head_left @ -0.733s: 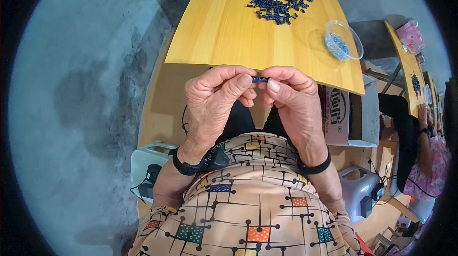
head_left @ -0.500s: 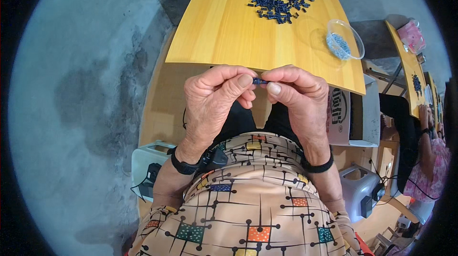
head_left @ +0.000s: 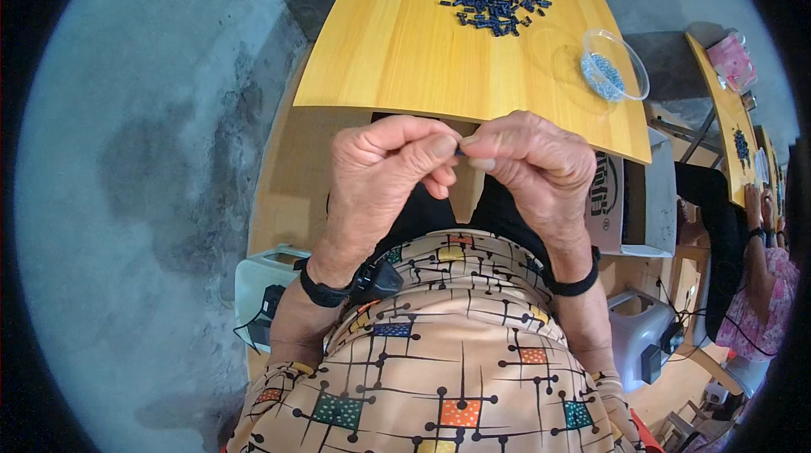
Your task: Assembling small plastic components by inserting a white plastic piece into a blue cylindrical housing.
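Just past the table's near edge, above my lap, my left hand (head_left: 380, 170) and my right hand (head_left: 536, 162) meet at the fingertips. Between them is a small dark blue cylindrical piece (head_left: 459, 151), mostly covered by the fingers. Thumb and forefinger of each hand are pinched on it, one hand at either end. On the wooden table (head_left: 397, 65) beyond lies a loose pile of similar small dark blue pieces (head_left: 486, 10). Right of the pile, a clear round plastic tub (head_left: 644, 81) contains many tiny silvery parts (head_left: 600, 77).
A cardboard box (head_left: 608, 200) stands below the table's right side. Pale plastic stools flank me, a greenish one (head_left: 274, 267) at left and a grey one (head_left: 634, 343) at right. Further right, another person (head_left: 760, 292) works at a second table (head_left: 718, 115). A grey wall rises at left.
My right hand has turned and closed further over the piece, its knuckles shifting right and up. Less of the piece shows now. My left hand keeps its pinch almost unmoved.
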A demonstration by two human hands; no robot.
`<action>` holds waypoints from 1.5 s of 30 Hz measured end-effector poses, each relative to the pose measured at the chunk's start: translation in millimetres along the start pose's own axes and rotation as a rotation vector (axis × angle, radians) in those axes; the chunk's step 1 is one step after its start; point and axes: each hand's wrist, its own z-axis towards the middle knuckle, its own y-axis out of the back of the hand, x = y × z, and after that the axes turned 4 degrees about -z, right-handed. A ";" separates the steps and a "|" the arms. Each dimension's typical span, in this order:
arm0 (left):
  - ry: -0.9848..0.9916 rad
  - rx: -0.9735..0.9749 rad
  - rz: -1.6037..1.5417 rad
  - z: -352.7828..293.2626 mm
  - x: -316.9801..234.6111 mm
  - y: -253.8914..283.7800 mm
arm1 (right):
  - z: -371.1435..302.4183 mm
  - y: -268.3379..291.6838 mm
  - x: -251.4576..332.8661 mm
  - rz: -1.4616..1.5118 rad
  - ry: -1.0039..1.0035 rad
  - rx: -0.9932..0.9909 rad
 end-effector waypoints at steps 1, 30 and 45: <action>-0.001 0.012 0.000 -0.4 0.9 -0.6 | -0.8 -1.2 -0.9 0.001 -0.001 0.000; -0.208 0.088 0.197 -9.5 -7.7 -10.6 | -19.1 -17.2 -1.7 1.177 -0.618 0.003; -0.400 0.120 0.264 -13.8 -4.7 -20.4 | -18.5 -14.6 12.6 1.185 -0.550 0.010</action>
